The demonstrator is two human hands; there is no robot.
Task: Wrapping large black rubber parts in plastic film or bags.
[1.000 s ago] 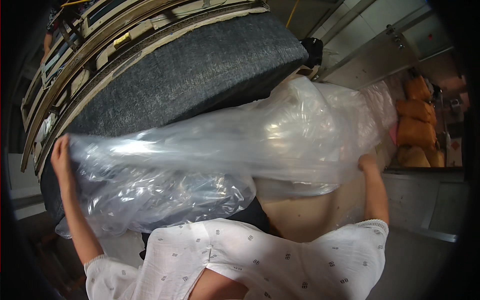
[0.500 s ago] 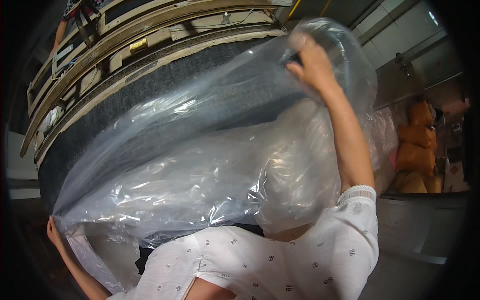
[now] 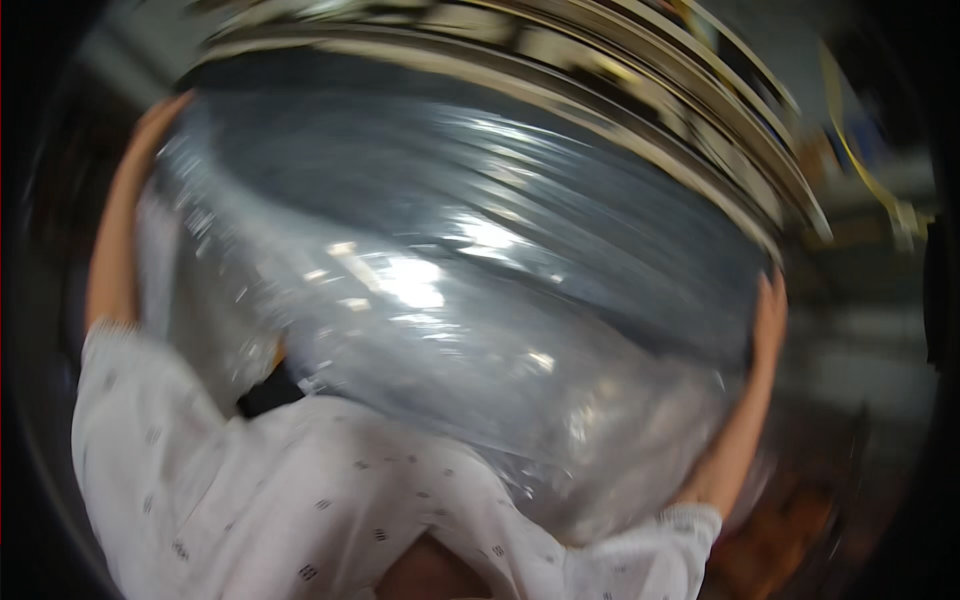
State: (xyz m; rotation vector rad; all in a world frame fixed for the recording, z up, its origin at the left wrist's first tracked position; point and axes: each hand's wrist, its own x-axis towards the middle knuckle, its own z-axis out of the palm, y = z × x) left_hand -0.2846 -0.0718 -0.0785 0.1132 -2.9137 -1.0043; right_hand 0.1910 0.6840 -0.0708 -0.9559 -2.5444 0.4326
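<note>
A large clear plastic sheet (image 3: 400, 285) stretches between my hands, glossy and creased, over a dark grey flat surface (image 3: 330, 75). At the far left corner, my left hand (image 3: 163, 118) is closed on the sheet's edge. On the right side, my right hand (image 3: 769, 315) grips the opposite edge beside the surface's end, its fingers pointing away from me and smeared by motion. The near part of the sheet bunches loosely in front of my body.
Wooden rails (image 3: 690, 130) of a frame run along the far side of the dark surface. A yellow strap (image 3: 850, 150) hangs at the far right. Low on the right lies an orange-brown bundle (image 3: 775, 540), blurred.
My right hand has come down to the surface's right end, drawing the sheet across. My left hand now appears farther forward at the left corner. The whole view has turned.
</note>
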